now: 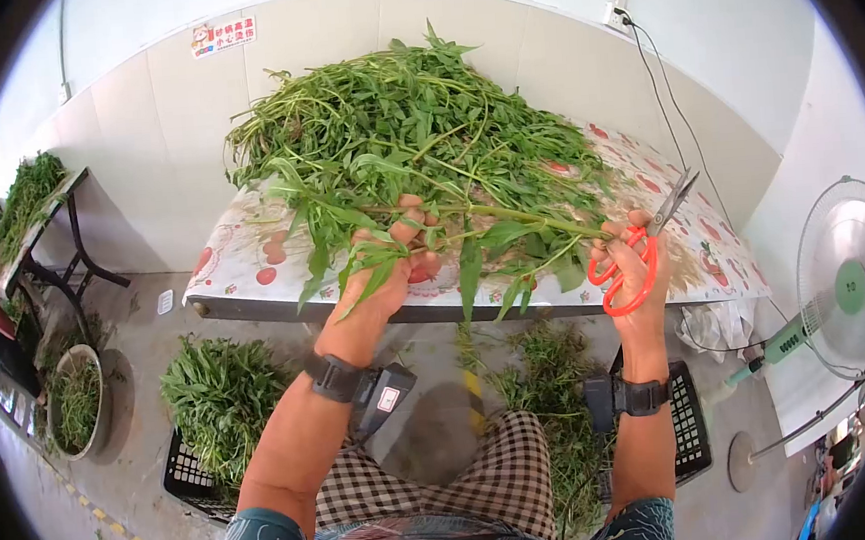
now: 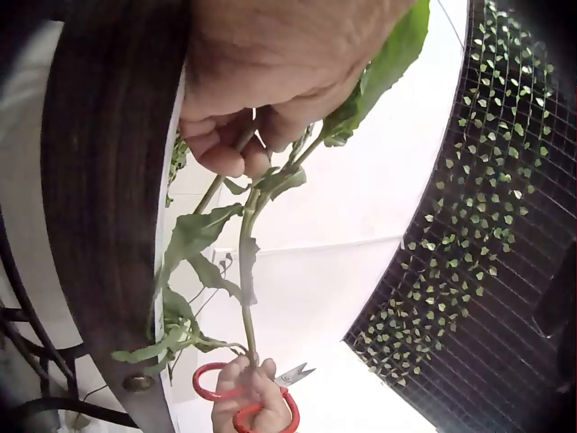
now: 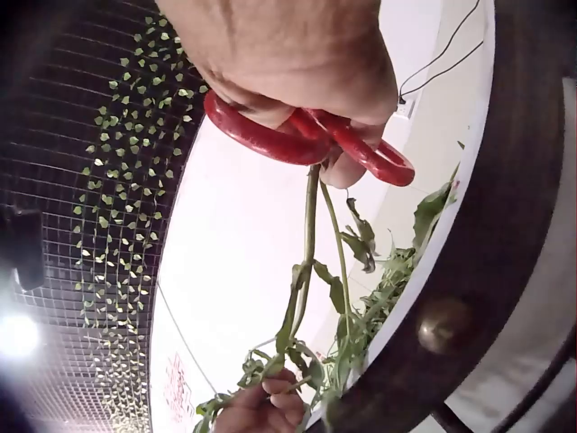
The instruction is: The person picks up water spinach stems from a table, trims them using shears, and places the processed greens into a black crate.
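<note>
My left hand [image 1: 389, 263] grips a bunch of leafy green stems [image 1: 494, 216] above the front edge of the table; the left wrist view shows the fingers [image 2: 230, 144] curled round the stems [image 2: 245, 262]. My right hand [image 1: 633, 261] holds red-handled scissors [image 1: 637, 256], blades pointing up and right, and also pinches the far ends of the same stems [image 3: 311, 225]. In the right wrist view the red handles [image 3: 297, 135] sit in the curled fingers. A big heap of the same greens [image 1: 412, 121] lies on the table behind.
The table [image 1: 250, 248] has a fruit-patterned cloth. Below it stand a black crate of greens [image 1: 216, 405], another black crate [image 1: 689, 423] and loose trimmings on the floor. A fan [image 1: 840, 287] stands at right, a bowl of greens [image 1: 76, 400] at left.
</note>
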Available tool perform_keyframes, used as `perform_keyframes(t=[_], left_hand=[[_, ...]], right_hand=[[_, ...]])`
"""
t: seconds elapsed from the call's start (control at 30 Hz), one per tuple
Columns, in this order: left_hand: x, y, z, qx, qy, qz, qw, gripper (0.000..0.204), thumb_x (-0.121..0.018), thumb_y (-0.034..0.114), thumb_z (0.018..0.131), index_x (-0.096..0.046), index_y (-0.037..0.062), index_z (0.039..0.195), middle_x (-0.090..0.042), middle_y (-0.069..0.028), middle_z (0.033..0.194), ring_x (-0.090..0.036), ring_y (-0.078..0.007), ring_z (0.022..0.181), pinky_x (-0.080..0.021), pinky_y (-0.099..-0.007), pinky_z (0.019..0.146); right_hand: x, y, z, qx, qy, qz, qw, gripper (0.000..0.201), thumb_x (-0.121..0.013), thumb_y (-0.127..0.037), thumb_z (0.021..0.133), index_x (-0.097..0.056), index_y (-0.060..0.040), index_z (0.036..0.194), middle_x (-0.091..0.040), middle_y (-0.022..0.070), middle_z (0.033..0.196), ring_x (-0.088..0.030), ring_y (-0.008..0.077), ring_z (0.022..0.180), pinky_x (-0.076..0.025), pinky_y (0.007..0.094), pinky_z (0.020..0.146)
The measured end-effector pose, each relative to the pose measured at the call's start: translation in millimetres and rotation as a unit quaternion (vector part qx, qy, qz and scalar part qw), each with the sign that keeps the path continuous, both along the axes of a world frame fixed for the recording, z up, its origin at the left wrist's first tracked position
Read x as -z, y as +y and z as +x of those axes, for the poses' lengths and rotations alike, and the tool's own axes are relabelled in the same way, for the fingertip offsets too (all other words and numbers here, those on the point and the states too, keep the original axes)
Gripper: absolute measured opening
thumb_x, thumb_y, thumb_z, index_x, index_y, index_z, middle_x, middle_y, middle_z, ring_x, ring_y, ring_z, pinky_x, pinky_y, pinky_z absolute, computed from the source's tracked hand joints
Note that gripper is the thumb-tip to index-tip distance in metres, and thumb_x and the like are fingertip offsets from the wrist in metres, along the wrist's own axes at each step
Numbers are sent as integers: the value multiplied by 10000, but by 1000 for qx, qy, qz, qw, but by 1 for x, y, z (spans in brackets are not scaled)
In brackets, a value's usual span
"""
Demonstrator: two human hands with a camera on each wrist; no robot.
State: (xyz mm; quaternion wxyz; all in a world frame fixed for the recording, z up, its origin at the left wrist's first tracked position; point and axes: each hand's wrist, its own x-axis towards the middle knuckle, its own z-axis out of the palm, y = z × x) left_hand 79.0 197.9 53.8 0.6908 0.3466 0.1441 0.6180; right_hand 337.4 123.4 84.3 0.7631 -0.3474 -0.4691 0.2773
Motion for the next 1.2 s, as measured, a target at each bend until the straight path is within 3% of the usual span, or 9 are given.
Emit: perform_keyframes(t=[0.07,0.13,0.4,0.63,0.73,0.83,0.87,1.0,1.2], left_hand=[[3,1,-2,-30,68,22,997,271,-635,180,827,-557,53,1053,-596,-107,913,-547,-199,709,-465,-313,535],[8,9,-3,-1,-4,14,1000,242,-636,133,827,-563,44,1040,-601,-103,911,-578,-200,749,-502,-306,548],[12,14,-3,-43,33,42,998,271,-662,139,806,-563,41,1038,-605,-92,891,-581,-181,684,-513,-301,544],[14,11,-5,23,-29,43,998,298,-685,200,801,-567,60,1036,-612,-46,828,-571,-141,613,-525,-321,542],[8,6,-6,51,-38,42,997,279,-668,224,820,-572,75,1035,-613,-8,820,-567,-116,656,-482,-263,560],[16,15,-3,-20,70,60,996,471,-554,484,825,-531,93,1087,-604,-10,880,-451,-122,691,-354,-285,513],[22,16,-3,35,-40,65,996,425,-549,458,846,-542,95,1068,-583,1,859,-459,-116,718,-367,-290,517],[6,0,-4,35,-45,43,997,276,-681,268,807,-596,100,1008,-545,19,800,-505,-108,746,-437,-264,624],[4,0,-3,-30,34,81,996,273,-635,261,833,-566,86,1031,-511,1,788,-490,-129,713,-390,-299,501]], right_hand=[[3,-2,3,-7,6,-4,1000,396,-534,50,771,-418,-1,1146,-578,152,949,-588,197,789,-522,310,694],[4,0,5,7,5,-12,1000,389,-539,41,769,-428,0,1139,-580,143,952,-586,187,800,-522,305,699],[1,-3,5,14,-23,-21,999,353,-596,-24,802,-445,-2,1120,-591,117,944,-589,159,792,-512,281,672],[9,-12,-1,-13,-97,-78,992,305,-605,-97,816,-465,-7,1071,-603,93,788,-567,128,591,-456,238,477],[4,-20,-5,-51,-172,-91,980,256,-601,-200,841,-502,-26,1001,-581,84,681,-512,105,488,-414,219,439],[5,-25,-20,-30,-134,-139,981,265,-606,-253,850,-506,-36,967,-581,90,675,-511,109,470,-420,223,441],[1,-28,-27,-24,-105,-173,979,296,-613,-292,851,-492,-46,962,-586,92,690,-526,116,487,-425,222,448],[0,-30,-30,-46,16,-181,982,290,-621,-250,840,-470,-48,985,-584,102,721,-536,141,506,-432,238,462],[17,-35,-36,-52,-75,-160,983,214,-552,-90,806,-464,-32,993,-566,92,756,-534,147,540,-445,264,496]])
